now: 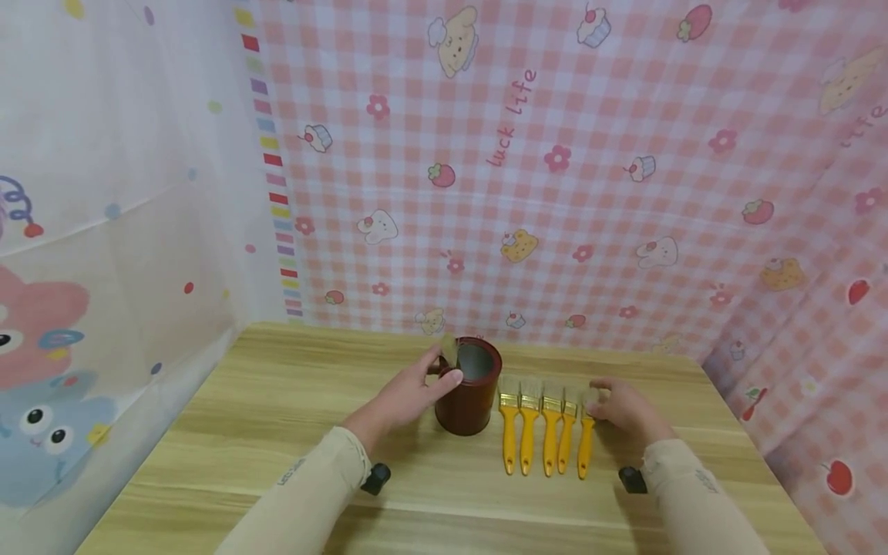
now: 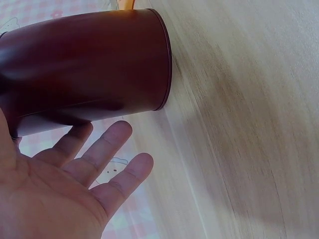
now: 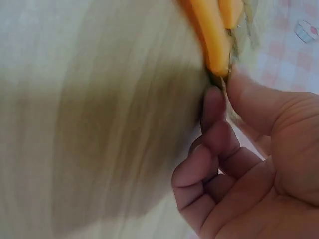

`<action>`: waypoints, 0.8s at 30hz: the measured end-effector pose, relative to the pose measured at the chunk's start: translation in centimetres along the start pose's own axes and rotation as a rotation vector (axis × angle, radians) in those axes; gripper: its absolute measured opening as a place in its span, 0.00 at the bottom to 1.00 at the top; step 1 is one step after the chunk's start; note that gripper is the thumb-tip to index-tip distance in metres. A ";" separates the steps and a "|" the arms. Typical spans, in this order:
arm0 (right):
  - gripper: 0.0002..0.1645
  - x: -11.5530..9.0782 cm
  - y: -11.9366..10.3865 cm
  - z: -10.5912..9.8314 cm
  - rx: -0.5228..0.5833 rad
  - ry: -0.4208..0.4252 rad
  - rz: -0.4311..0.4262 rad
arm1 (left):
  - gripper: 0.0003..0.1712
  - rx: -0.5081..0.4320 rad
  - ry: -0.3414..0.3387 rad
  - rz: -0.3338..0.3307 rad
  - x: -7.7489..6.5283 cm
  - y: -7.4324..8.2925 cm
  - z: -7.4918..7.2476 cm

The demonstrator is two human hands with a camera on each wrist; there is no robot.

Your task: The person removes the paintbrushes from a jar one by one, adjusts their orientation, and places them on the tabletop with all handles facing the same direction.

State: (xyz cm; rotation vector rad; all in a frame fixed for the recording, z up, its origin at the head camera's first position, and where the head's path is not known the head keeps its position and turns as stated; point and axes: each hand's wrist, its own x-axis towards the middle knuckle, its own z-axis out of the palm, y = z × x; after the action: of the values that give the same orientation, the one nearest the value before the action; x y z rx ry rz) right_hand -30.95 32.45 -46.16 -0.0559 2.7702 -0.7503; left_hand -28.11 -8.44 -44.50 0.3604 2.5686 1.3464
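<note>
Pinching the end brush w/ our R grip, we hold the brown pot near its rim w/ our L grip, 3 fingers loose. 4 more brushes lie btwn.

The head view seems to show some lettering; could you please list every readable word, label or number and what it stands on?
"luck life": pink checked cloth at the back.
"life", fainter: same pattern of cloth, near the picture's right edge.
Left sleeve: marking too small to read.
Right sleeve: likewise unreadable.
No readable text on the mug.
</note>
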 end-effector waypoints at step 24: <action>0.37 0.2 0.3 0.8 0.093 0.020 0.055 | 0.53 -0.004 -0.001 0.002 -0.1 0.3 0.1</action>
State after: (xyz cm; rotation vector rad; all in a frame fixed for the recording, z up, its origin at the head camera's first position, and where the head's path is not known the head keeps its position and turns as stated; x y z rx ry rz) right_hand -30.95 32.32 -47.03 0.0465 2.7396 -0.8687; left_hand -27.97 -8.25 -44.30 0.3631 2.5654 1.3514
